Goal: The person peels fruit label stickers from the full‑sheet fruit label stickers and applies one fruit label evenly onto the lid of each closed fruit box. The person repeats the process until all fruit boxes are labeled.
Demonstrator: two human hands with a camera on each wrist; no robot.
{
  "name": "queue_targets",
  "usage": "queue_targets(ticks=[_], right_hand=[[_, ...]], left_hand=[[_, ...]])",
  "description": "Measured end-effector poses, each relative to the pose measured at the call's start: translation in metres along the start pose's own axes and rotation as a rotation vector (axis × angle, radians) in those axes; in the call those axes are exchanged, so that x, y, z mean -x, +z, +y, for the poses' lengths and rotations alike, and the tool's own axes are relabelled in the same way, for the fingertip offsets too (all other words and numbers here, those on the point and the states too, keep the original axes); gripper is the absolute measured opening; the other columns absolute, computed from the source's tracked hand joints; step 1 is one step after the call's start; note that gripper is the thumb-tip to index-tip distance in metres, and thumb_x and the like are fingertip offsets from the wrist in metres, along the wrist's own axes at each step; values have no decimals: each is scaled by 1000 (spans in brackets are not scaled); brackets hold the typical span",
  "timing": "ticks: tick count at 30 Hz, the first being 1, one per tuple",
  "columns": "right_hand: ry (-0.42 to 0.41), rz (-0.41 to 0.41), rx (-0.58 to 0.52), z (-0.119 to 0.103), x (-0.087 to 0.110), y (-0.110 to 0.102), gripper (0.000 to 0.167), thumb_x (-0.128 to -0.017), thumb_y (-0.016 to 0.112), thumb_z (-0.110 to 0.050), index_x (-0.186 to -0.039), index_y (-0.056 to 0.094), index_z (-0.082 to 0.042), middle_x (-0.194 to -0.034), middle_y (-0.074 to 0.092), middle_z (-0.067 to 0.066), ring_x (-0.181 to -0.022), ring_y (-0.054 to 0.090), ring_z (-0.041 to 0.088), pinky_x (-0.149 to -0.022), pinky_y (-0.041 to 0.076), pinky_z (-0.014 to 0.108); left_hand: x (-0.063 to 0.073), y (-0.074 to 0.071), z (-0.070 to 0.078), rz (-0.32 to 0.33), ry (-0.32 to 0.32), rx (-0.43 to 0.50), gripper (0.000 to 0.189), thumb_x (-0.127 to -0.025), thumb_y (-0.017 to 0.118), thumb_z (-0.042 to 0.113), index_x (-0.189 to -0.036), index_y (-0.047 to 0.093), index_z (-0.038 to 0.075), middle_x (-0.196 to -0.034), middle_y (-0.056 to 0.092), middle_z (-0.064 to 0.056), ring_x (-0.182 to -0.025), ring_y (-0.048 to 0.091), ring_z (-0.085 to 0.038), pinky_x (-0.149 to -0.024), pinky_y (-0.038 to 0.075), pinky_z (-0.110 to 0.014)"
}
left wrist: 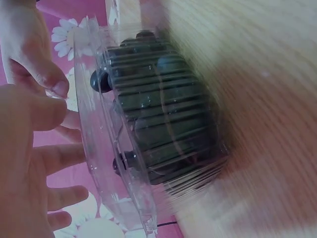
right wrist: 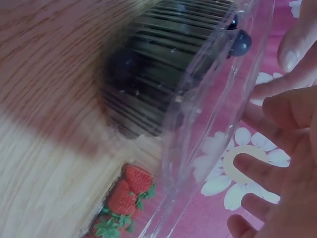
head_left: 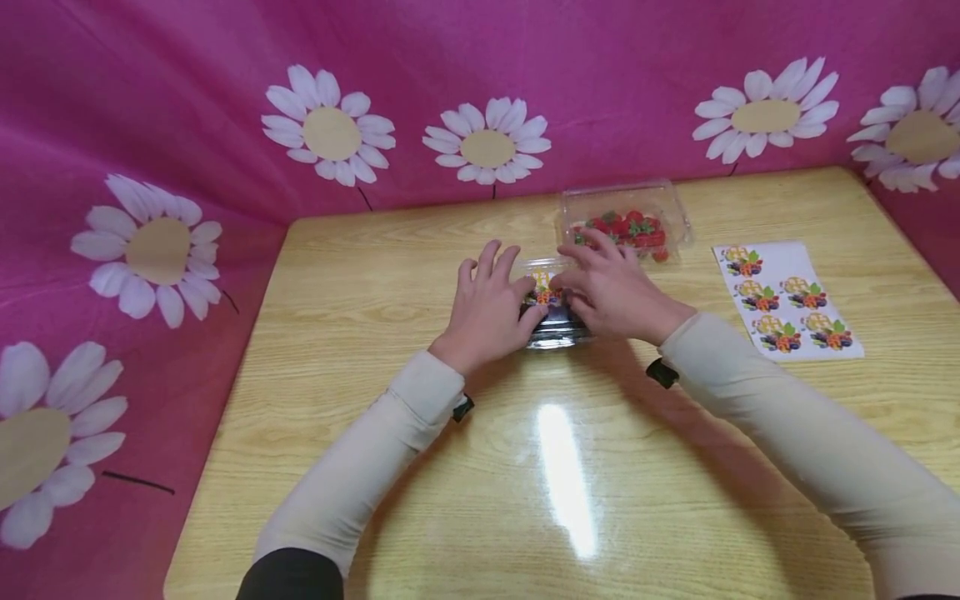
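Note:
A clear plastic clamshell box (head_left: 557, 340) stands on the table in front of me, its lid down. Dark round fruit (left wrist: 163, 106), which look like grapes, fill it. On the lid lies a colourful fruit sticker (head_left: 543, 293), partly covered by fingers. From the left, my left hand (head_left: 489, 315) reaches over the lid, thumb and index finger at the sticker, the other fingers spread. My right hand (head_left: 621, 292) does the same from the right side, its fingertips at the sticker's right edge. Neither hand grips the box.
Behind the right hand stands another clear clamshell (head_left: 677, 204) with red strawberries (head_left: 637, 227) in it. To the right lies a white sheet (head_left: 787, 260) bearing several similar stickers. Pink cloth (head_left: 600, 67) with daisies hangs along the table's back and left sides.

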State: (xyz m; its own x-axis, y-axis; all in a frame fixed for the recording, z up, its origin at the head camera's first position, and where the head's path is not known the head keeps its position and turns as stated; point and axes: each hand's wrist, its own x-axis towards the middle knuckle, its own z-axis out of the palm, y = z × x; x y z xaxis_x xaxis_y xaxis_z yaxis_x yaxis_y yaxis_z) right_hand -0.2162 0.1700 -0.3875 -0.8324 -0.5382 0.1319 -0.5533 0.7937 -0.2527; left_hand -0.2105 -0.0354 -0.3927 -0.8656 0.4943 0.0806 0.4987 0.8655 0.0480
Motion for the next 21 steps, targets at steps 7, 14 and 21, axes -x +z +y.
queue_targets(ticks=[7,14,21], right_hand=[[-1,-43,47,-6,-7,2,35,-92,60,-19,-126,69,-18,-150,46,17,-148,19,43,-102,32,72],[-6,-57,55,-6,-3,2,33,-91,63,-19,-123,71,-19,-151,44,16,-150,15,42,-104,30,71],[-8,-54,61,-6,-2,3,29,-92,64,-20,-120,72,-20,-151,44,16,-150,15,42,-105,28,71]], left_hand=[[-7,1,-1,-38,8,-3,49,-98,44,56,-136,60,29,-159,31,-10,-151,13,-33,-114,24,-56],[0,-2,-3,-58,17,5,48,-98,44,55,-135,61,30,-161,30,-10,-152,11,-33,-114,24,-56],[8,-4,-4,-48,36,13,45,-98,47,54,-130,65,28,-160,32,-11,-152,12,-34,-114,25,-56]])
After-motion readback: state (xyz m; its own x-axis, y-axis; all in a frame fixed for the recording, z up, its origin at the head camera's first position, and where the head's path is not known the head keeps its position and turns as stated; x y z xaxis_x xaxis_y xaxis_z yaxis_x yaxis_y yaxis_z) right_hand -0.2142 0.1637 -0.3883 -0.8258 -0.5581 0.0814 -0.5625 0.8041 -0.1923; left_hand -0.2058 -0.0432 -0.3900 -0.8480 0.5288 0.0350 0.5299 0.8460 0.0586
